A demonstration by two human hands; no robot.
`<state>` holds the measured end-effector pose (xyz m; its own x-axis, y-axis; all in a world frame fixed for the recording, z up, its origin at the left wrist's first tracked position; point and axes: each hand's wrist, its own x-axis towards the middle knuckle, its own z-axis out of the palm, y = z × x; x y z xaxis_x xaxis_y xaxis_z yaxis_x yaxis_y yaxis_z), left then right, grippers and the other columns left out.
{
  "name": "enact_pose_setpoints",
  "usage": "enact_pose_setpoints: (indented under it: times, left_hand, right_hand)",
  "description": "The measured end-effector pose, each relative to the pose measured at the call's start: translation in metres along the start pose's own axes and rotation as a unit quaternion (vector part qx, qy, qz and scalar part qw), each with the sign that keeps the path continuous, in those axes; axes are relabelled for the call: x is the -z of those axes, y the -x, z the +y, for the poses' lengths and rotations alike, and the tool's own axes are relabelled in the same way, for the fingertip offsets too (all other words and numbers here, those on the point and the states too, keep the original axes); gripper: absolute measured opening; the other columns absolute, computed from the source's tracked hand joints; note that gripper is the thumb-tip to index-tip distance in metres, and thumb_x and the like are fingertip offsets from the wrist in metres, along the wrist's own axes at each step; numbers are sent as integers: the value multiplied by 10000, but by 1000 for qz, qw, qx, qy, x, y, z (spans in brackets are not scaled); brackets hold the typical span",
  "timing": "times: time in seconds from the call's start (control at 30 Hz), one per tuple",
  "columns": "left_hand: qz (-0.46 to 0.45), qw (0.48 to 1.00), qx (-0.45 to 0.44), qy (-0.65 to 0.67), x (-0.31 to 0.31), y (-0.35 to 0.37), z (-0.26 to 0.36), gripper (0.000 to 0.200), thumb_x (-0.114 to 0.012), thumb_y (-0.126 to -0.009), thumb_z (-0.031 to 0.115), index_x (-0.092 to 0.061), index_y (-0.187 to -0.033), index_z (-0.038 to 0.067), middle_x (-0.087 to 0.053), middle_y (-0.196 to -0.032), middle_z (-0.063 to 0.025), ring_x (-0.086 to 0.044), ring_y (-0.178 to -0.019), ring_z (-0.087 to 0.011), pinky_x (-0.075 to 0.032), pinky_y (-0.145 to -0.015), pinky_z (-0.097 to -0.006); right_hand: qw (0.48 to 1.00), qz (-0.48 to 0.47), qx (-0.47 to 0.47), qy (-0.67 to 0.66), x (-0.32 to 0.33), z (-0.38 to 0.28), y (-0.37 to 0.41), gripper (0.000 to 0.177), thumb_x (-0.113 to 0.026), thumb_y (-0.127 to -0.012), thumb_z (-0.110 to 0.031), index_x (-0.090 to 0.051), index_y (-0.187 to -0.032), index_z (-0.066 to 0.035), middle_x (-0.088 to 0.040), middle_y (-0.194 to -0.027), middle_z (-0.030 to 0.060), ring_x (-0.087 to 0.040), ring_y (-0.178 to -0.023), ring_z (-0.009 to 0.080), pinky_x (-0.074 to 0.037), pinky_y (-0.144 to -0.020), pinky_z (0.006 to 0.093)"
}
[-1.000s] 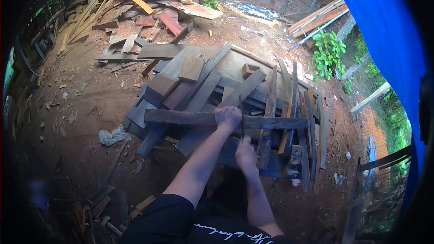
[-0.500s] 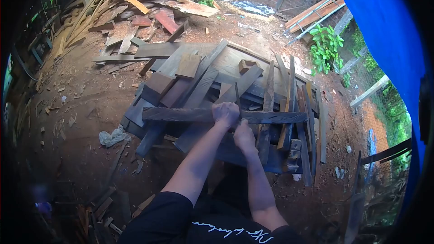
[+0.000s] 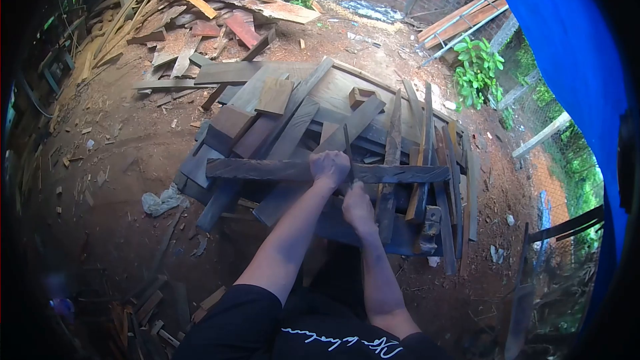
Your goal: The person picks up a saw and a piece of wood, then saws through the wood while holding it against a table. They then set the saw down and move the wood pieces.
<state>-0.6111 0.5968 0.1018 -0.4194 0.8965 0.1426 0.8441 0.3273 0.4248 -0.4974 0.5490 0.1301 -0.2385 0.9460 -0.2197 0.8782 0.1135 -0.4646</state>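
A long dark wooden plank [image 3: 267, 170] lies crosswise over a stack of boards in front of me. My left hand [image 3: 329, 168] is closed over the middle of this plank, knuckles up. Just right of and below it, my right hand [image 3: 359, 207] is wrapped round the near end of a thin, dark tool that looks like a handsaw [image 3: 347, 139] seen edge-on. The tool's narrow blade crosses the plank beside my left hand and points away from me. Its handle is hidden in my right fist.
Loose boards and offcuts surround the plank, including a small wooden box frame [image 3: 362, 97] and a short block [image 3: 274, 96]. Behind is a large scrap wood heap [image 3: 220, 13]. A plastic bag [image 3: 163, 201] lies on the dirt at left; a blue tarp [image 3: 567, 47] hangs at right.
My right hand has come slightly closer to my body with the saw-like tool. My left hand stays on the plank. The whole view has shifted a little.
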Motion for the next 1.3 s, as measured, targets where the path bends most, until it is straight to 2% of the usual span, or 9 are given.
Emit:
enact_pose_setpoints:
  times: [0.1,0.33,0.53,0.6,0.7,0.9,1.0,1.13,1.3]
  left_hand:
    - [15,1000,-3,2,5,-2,-1,312,-447,-811,221,-728,-714,127,-694,-722,-101,-691,-680,-241,-473,-633,-385]
    - [4,1000,-14,-7,-1,1,-1,301,-451,-800,207,-730,-713,134,-697,-734,-95,-693,-696,-238,-477,-632,-381]
    - [47,999,-15,13,-5,-1,-4,404,-419,-871,272,-715,-665,90,-675,-655,-129,-682,-627,-271,-486,-620,-399]
    - [39,999,-29,6,-8,0,-4,404,-418,-873,276,-718,-678,89,-677,-664,-131,-683,-633,-268,-486,-625,-400]
    - [21,1000,-16,0,-6,-2,-4,417,-418,-873,286,-717,-677,72,-674,-662,-149,-684,-636,-278,-490,-635,-402]
    - [21,1000,-8,14,-2,-3,-2,429,-416,-881,296,-716,-678,66,-671,-660,-156,-684,-640,-289,-493,-647,-401]
    - [26,1000,-6,5,-6,-2,-3,437,-412,-884,297,-714,-674,63,-670,-659,-159,-684,-640,-290,-494,-646,-395]
    - [17,1000,-7,5,-6,-3,-3,441,-407,-888,301,-714,-683,59,-670,-666,-163,-684,-654,-299,-497,-657,-406]
    - [18,1000,-13,-4,2,-2,0,446,-397,-890,301,-716,-704,51,-674,-692,-171,-685,-676,-309,-501,-671,-410]
  right_hand:
    - [999,-5,-33,-1,-7,7,36,290,-396,-951,-235,-419,-1120,-1,-593,-996,345,-570,-956,499,-450,-823,556]
    - [1000,18,8,7,-8,2,-19,283,-403,-956,-247,-416,-1067,13,-618,-942,317,-592,-926,478,-466,-794,551]
    - [1000,8,-18,-1,-7,6,41,286,-407,-946,-229,-417,-1087,20,-613,-954,331,-594,-943,473,-466,-812,549]
    - [999,1,-38,-11,-6,3,15,290,-401,-945,-224,-410,-1101,21,-616,-950,327,-591,-954,473,-466,-815,550]
    - [1000,6,-4,-10,-3,0,-11,288,-397,-945,-219,-403,-1111,16,-617,-945,328,-590,-957,473,-463,-818,550]
    - [1000,1,-30,-4,-9,9,45,256,-394,-947,-208,-412,-1082,8,-621,-902,322,-591,-934,483,-458,-817,550]
    - [999,14,-24,-26,-3,2,23,278,-392,-958,-240,-425,-1066,14,-617,-899,326,-585,-904,495,-443,-800,576]
    - [1000,12,0,-17,-7,5,-5,261,-366,-959,-215,-420,-1074,13,-625,-901,315,-603,-922,464,-457,-810,552]
    - [1000,2,-28,-3,-10,12,52,234,-390,-958,-209,-405,-1061,0,-641,-867,290,-623,-886,447,-475,-781,554]
